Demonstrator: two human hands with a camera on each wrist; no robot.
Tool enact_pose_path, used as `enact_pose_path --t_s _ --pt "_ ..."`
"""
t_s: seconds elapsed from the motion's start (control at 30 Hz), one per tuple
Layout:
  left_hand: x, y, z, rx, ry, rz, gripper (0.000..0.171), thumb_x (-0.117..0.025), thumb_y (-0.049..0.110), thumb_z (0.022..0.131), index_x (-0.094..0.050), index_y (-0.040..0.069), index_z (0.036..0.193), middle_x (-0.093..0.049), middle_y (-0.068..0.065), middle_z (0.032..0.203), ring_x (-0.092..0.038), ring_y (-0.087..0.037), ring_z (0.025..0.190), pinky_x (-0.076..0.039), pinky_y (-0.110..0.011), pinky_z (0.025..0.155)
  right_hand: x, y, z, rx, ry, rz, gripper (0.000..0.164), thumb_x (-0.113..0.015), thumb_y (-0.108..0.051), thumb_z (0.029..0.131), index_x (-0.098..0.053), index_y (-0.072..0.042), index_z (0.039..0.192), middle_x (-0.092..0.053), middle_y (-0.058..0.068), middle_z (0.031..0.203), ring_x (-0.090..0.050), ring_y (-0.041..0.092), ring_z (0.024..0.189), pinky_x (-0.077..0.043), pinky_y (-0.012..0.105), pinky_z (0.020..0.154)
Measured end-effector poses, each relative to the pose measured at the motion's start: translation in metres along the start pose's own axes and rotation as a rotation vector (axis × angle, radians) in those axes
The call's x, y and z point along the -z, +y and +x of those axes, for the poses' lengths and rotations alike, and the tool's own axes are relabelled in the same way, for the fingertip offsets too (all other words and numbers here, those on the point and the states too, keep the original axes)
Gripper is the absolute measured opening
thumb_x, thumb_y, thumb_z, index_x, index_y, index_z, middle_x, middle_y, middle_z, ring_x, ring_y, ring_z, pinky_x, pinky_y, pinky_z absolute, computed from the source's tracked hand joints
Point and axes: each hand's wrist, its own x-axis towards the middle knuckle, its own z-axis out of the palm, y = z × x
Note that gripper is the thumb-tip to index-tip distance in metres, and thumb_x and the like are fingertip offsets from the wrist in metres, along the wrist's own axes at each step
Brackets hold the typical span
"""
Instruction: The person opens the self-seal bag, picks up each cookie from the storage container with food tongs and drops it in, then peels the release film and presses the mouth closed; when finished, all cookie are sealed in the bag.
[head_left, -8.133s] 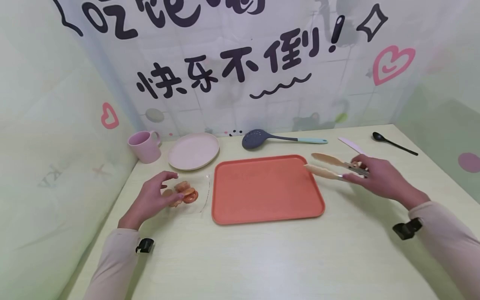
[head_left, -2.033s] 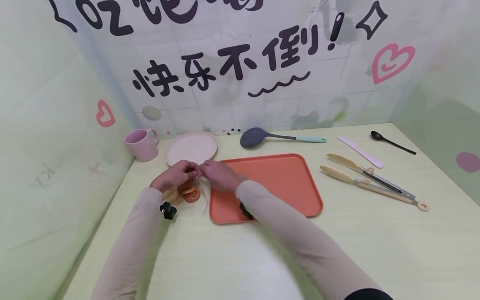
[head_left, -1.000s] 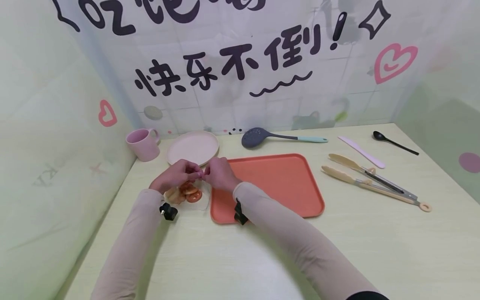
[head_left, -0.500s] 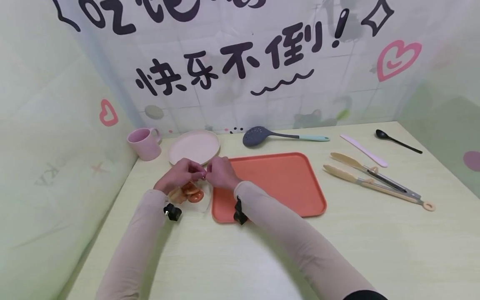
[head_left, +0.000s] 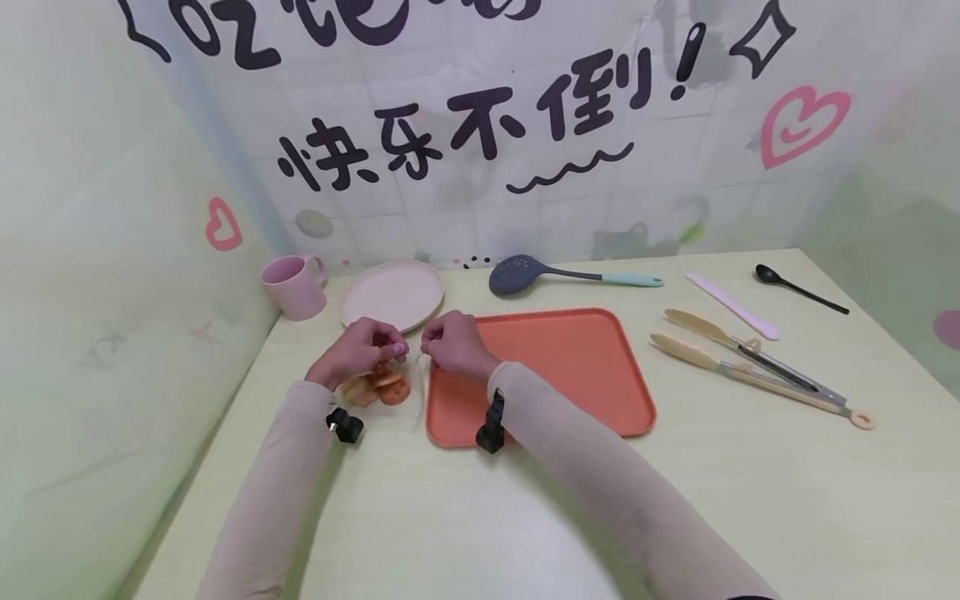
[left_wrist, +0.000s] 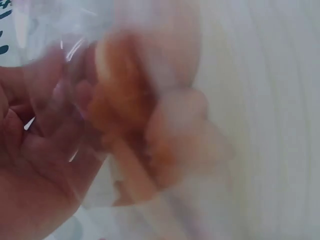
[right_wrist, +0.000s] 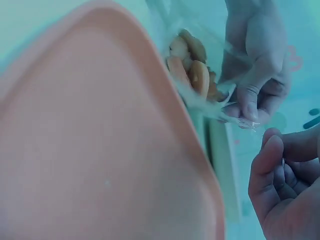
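Note:
A clear plastic bag lies left of the orange tray, with brown, tan and red food-like pieces inside. My left hand pinches the bag's upper edge between thumb and fingers. Facing it across a small gap, my right hand has thumb and forefinger pressed together at the same edge, above the tray's left rim. In the right wrist view, the crumpled bag corner sits at the left fingertips; what the right fingertips pinch is barely visible. The left wrist view shows the bag's blurred contents beside the palm.
The orange tray lies centre. Behind are a pink mug, a pink plate and a slotted spoon. To the right lie tongs, a pink knife and a black spoon.
Eight seconds ago my right hand held the tongs; they now lie on the table. Both hands met at the bag's edge, and since half a second ago they have drawn slightly apart.

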Motion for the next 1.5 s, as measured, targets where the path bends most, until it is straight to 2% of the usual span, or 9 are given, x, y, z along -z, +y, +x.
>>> enact_pose_path --t_s 0.27,0.6,0.8,1.0,1.13,1.27,1.37,1.43,1.5 --pt "0.005 -0.010 -0.009 0.017 0.157 -0.134 0.025 -0.056 0.013 0.103 -0.065 -0.008 0.113 -0.071 -0.017 0.096 -0.066 -0.011 0.082 -0.055 -0.020 0.074 0.021 0.000 -0.024 0.059 -0.094 0.070 0.015 -0.061 -0.011 0.099 -0.072 -0.004 0.091 -0.069 0.028 0.087 -0.064 0.029 0.064 -0.047 0.023 0.054" --pt "0.013 -0.020 -0.017 -0.009 0.298 -0.216 0.029 -0.055 0.016 0.104 -0.062 -0.008 0.120 -0.067 0.000 0.091 -0.064 -0.008 0.082 -0.057 -0.022 0.075 0.069 0.022 -0.073 0.102 -0.109 0.066 0.009 -0.065 -0.009 0.097 -0.071 -0.004 0.094 -0.063 0.021 0.080 -0.056 0.018 0.057 -0.049 0.027 0.055" --pt "0.012 -0.020 -0.017 -0.026 0.315 -0.182 0.029 -0.054 0.018 0.104 -0.062 -0.006 0.119 -0.068 -0.014 0.099 -0.062 -0.011 0.084 -0.056 -0.020 0.074 0.101 0.044 -0.114 0.210 -0.151 0.040 0.009 -0.063 -0.006 0.098 -0.069 -0.002 0.092 -0.057 0.006 0.068 -0.053 0.015 0.055 -0.049 0.029 0.053" --pt "0.011 -0.014 -0.017 -0.032 0.345 -0.136 0.026 -0.055 0.016 0.104 -0.064 -0.005 0.117 -0.067 -0.023 0.103 -0.064 -0.022 0.088 -0.056 -0.022 0.074 0.133 0.059 -0.152 0.267 -0.189 0.034 0.009 -0.064 -0.007 0.097 -0.067 -0.008 0.089 -0.056 0.004 0.067 -0.053 0.011 0.056 -0.049 0.027 0.053" --pt "0.009 -0.012 -0.017 -0.032 0.328 -0.111 0.028 -0.055 0.020 0.104 -0.064 -0.003 0.118 -0.067 -0.021 0.104 -0.063 -0.034 0.095 -0.058 -0.029 0.077 0.170 0.068 -0.176 0.343 -0.289 0.031 0.012 -0.061 -0.003 0.098 -0.064 -0.009 0.088 -0.053 0.007 0.066 -0.053 0.013 0.054 -0.049 0.026 0.050" --pt "0.008 -0.011 -0.018 -0.021 0.331 -0.097 0.029 -0.055 0.022 0.104 -0.064 -0.001 0.118 -0.068 -0.020 0.106 -0.062 -0.036 0.098 -0.058 -0.033 0.080 0.227 0.073 -0.192 0.446 -0.524 -0.012 0.019 -0.053 0.006 0.099 -0.056 -0.008 0.087 -0.050 0.008 0.066 -0.052 0.015 0.052 -0.047 0.024 0.048" --pt "0.007 -0.012 -0.020 -0.023 0.333 -0.098 0.029 -0.055 0.021 0.105 -0.064 -0.001 0.119 -0.068 -0.020 0.108 -0.062 -0.036 0.099 -0.058 -0.029 0.079 0.272 0.072 -0.200 0.444 -0.682 -0.094 0.022 -0.051 0.009 0.098 -0.052 -0.008 0.085 -0.050 0.006 0.069 -0.052 0.008 0.055 -0.046 0.019 0.049" --pt "0.007 -0.012 -0.021 -0.032 0.340 -0.103 0.029 -0.055 0.021 0.104 -0.064 -0.002 0.119 -0.068 -0.020 0.108 -0.063 -0.036 0.099 -0.057 -0.025 0.076 0.297 0.069 -0.204 0.433 -0.703 -0.164 0.024 -0.052 0.012 0.096 -0.051 -0.009 0.085 -0.049 0.005 0.070 -0.051 0.006 0.055 -0.047 0.017 0.050" --pt "0.006 -0.012 -0.021 -0.040 0.349 -0.114 0.028 -0.055 0.021 0.104 -0.064 -0.002 0.118 -0.068 -0.019 0.107 -0.063 -0.035 0.098 -0.055 -0.021 0.074 0.314 0.064 -0.205 0.432 -0.606 -0.283 0.027 -0.055 0.010 0.096 -0.053 -0.014 0.085 -0.050 0.000 0.068 -0.051 0.002 0.056 -0.046 0.016 0.051"
